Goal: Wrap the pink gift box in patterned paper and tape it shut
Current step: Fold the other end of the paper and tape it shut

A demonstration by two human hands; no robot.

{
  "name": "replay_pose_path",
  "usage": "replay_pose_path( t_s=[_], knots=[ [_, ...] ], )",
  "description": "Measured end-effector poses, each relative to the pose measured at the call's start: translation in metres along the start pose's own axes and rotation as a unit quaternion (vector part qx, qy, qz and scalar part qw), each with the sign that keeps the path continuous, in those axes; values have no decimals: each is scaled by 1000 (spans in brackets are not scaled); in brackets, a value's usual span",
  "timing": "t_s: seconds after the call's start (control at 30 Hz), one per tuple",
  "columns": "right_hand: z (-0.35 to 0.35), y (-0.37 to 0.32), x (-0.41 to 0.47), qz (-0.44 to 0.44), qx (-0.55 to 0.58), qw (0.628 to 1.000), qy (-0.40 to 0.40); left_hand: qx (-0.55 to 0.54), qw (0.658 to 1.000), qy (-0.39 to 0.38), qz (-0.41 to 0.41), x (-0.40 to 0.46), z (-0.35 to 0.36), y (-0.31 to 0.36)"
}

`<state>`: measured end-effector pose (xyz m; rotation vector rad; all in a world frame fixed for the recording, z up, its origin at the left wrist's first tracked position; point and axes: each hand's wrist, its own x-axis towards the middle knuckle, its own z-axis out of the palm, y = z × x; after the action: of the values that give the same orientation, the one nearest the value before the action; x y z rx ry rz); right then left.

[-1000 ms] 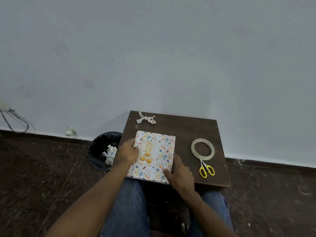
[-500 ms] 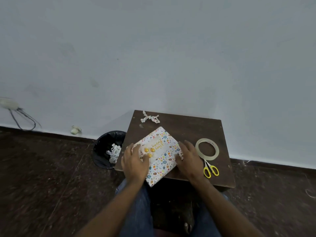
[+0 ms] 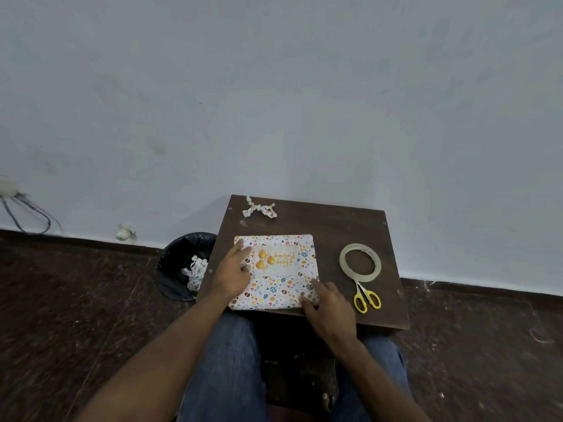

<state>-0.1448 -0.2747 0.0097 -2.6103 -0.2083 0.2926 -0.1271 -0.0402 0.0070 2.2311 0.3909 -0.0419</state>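
The wrapped gift box (image 3: 275,271), covered in patterned paper, lies flat on the dark wooden table (image 3: 329,229), at its near-left part. The left hand (image 3: 233,274) rests flat on the box's 9 o'clock side, fingers relaxed, grasping nothing. The right hand (image 3: 327,303) presses its 5 o'clock corner with loose fingers. The tape roll (image 3: 360,262) and yellow scissors (image 3: 367,298) lie at the box's 3 o'clock.

Both hands (image 3: 233,274) (image 3: 327,306) rest flat on the wrapped gift box (image 3: 278,287) beside the tape roll (image 3: 360,262).
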Motion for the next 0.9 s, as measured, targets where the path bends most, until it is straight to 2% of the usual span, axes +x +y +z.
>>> replay_pose_path(
  t_s=[0.1, 0.17, 0.2, 0.27, 0.33, 0.37, 0.43, 0.6, 0.7, 0.77, 0.9],
  knots=[
    [-8, 14, 8, -38, 20, 995, 87, 42, 999, -12, 2, 5, -3, -1],
    [-20, 30, 23, -38, -16, 985, 170, 68, 997, 24, 6, -2, 3, 2],
    [-27, 38, 32, -29, -43, 982, 181, 69, 996, 56, 25, -8, 7, 4],
    [-37, 56, 51, 0, -111, 987, 120, 61, 986, 120, 101, -24, 19, 5],
    [-40, 67, 63, 23, -171, 984, 45, 41, 973, 141, 179, -40, 30, 3],
    [-40, 69, 65, 25, -178, 983, 31, 26, 970, 139, 199, -48, 36, 3],
    [-38, 71, 66, 20, -141, 988, 62, 3, 970, 133, 206, -61, 44, 3],
    [-34, 65, 54, 37, 52, 985, 159, -63, 983, 93, 146, -74, 54, 15],
    [-32, 46, 34, 8, 149, 969, 196, -144, 985, 50, 80, -68, 58, 37],
    [-26, 34, 19, -42, 188, 960, 203, -238, 971, 8, 9, -65, 58, 59],
    [-10, 18, -2, -91, 220, 956, 173, -389, 910, -71, -123, -68, 54, 92]
  ],
)
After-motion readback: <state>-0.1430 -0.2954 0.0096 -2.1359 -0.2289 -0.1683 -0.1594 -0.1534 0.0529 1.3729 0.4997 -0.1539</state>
